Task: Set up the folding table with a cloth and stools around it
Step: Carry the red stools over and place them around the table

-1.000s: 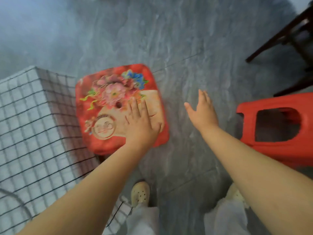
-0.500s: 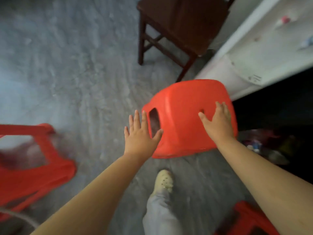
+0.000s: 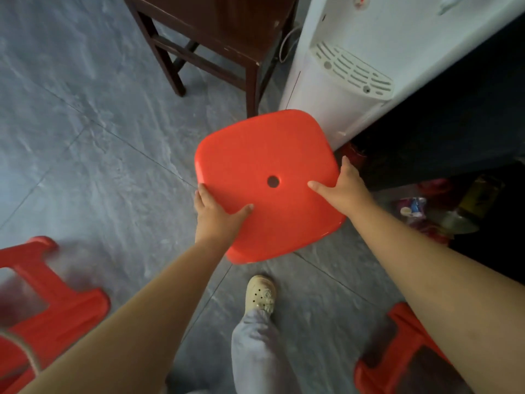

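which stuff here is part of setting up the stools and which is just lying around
For the job:
held stool, gripped by left hand and right hand
left stool
right stool

Just there:
wooden chair
water dispenser
clutter on the floor

Soft daylight, blurred lower-left edge, wide-angle distortion

Red stool [image 3: 267, 183] seen seat-on: legs hidden beneath it. Fingers [image 3: 203, 191] of both hands curl under seat rim, out of sight. Two more red stools, bottom-left [image 3: 54, 305] w/ motion blur and bottom-right [image 3: 397, 356], cropped by frame. Clutter [image 3: 426, 211] under dark cabinet too dim to ID.
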`<state>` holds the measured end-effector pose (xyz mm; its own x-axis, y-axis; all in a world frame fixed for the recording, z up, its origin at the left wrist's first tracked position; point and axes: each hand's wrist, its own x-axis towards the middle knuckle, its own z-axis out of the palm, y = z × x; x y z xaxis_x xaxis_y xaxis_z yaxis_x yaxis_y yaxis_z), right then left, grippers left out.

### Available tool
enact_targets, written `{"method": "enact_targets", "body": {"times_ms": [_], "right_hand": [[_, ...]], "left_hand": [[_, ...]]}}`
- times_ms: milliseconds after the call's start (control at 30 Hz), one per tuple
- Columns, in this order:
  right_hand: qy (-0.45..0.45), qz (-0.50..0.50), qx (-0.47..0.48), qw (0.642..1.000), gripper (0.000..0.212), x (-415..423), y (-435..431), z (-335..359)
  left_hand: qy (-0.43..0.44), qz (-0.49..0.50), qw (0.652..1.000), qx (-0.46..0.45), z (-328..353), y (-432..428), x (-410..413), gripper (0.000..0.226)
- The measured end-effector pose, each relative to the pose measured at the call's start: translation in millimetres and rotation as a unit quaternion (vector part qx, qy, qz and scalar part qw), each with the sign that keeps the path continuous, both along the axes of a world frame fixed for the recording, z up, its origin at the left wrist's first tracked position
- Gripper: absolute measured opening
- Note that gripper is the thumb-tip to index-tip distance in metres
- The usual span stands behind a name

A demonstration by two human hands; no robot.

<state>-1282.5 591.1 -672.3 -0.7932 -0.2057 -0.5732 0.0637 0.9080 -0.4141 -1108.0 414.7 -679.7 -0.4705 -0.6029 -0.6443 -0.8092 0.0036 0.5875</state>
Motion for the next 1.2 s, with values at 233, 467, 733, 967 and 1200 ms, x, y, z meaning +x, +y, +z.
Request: {"method": "enact_targets", "body": {"times_ms": [233,467,733,967,1200], "right_hand": [[0.017,-0.065,0.013,0.998,0.079,13,-31,4],[0.075,0.024,0.008,0.997,0.089,85,-107,89],[0.155,0.058,-0.065,0.984,0.079,173,-283,256],[0.204,0.139,-0.167,0.955,0.089,237,-448,400],[0.240,0.231,-0.289,0.897,0.091,263,-592,475]], "left_hand": [[0.013,0.026,0.999,0.016,5,-15,4,0.121],[0.062,0.090,0.994,0.008,79,-103,82,0.107],[0.146,0.134,0.974,-0.107,257,-260,191,0.103],[0.200,0.212,0.924,-0.248,414,-384,268,0.100],[0.163,0.274,0.877,-0.359,490,-486,312,0.110]]}}
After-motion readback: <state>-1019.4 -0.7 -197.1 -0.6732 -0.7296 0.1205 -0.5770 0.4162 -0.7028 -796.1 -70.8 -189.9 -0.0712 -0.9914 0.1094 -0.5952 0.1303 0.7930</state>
